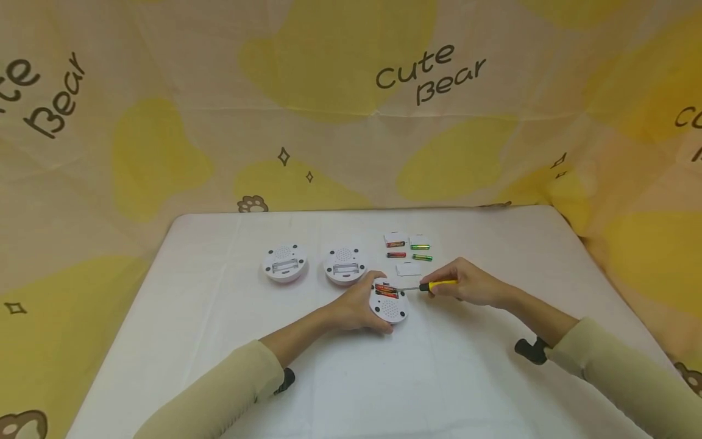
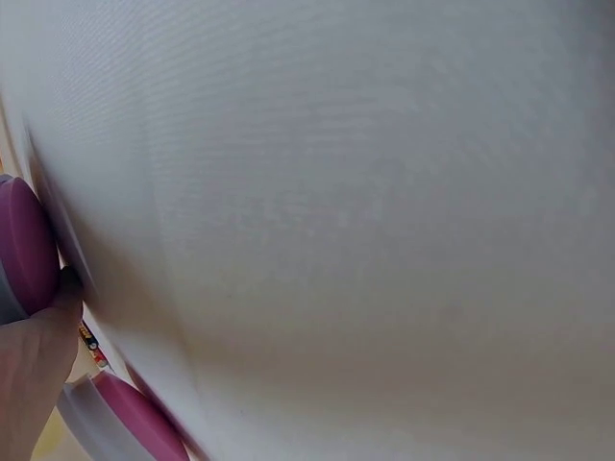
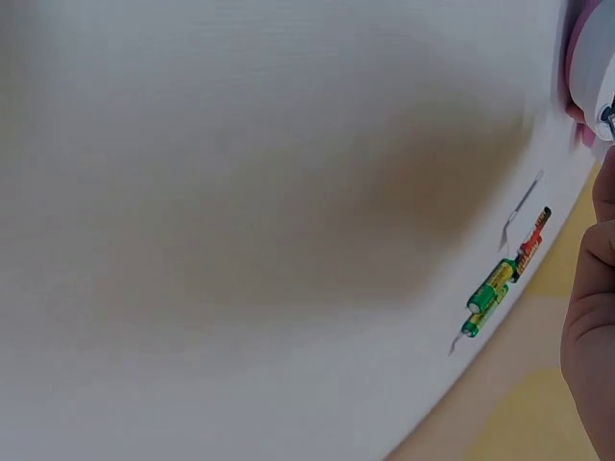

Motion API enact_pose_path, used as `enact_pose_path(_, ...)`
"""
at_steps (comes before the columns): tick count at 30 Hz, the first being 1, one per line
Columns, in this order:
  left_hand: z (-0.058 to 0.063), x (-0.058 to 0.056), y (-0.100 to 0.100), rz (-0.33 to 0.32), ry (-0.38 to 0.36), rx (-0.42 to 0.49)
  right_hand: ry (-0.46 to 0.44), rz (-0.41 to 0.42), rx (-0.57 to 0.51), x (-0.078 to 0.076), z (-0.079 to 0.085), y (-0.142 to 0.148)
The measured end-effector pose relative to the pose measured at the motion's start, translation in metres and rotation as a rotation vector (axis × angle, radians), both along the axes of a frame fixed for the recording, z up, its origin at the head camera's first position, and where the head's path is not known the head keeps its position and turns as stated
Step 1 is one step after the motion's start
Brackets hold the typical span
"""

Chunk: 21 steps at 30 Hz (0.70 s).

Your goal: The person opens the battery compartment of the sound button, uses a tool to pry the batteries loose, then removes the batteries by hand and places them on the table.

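Observation:
My left hand [image 1: 356, 305] grips a round white device [image 1: 389, 310] from its left side, its underside with speaker holes and black feet facing up. Two red batteries [image 1: 387, 291] lie in its compartment. Between the fingers of my right hand [image 1: 474, 283] is a screwdriver [image 1: 439, 285] with a yellow and black handle, its metal tip right at the batteries' right end. In the left wrist view the held device [image 2: 29, 252] shows a purple-pink side above my left hand [image 2: 34, 379]. The right wrist view catches my right hand [image 3: 591, 317] at its edge; the screwdriver is hidden there.
Two similar devices, one at the left [image 1: 284, 263] and one in the middle [image 1: 344, 266], lie with bare battery compartments. Behind my hands are red batteries [image 1: 396, 255], green batteries [image 1: 422, 258] and white covers [image 1: 408, 269]. A patterned cloth [image 1: 340, 152] hangs behind the white table [image 1: 219, 317].

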<state>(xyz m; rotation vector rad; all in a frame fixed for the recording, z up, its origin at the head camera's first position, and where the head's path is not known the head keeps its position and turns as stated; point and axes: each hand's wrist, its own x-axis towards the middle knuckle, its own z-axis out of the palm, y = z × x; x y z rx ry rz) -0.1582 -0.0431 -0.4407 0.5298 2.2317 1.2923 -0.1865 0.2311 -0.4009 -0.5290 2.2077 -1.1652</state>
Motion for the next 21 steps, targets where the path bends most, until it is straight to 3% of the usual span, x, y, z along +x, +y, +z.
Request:
enact_pose_path(9, -0.0014, -0.0004, -0.0008, -0.004, 0.000, 0.016, -0.010, -0.008, -0.048, 0.0016, -0.0091, 0.0063)
enact_pose_path(21, -0.0017, -0.0007, -0.0009, -0.012, 0.008, 0.015, -0.002, 0.003, -0.084, 0.0018, -0.0081, 0.0078)
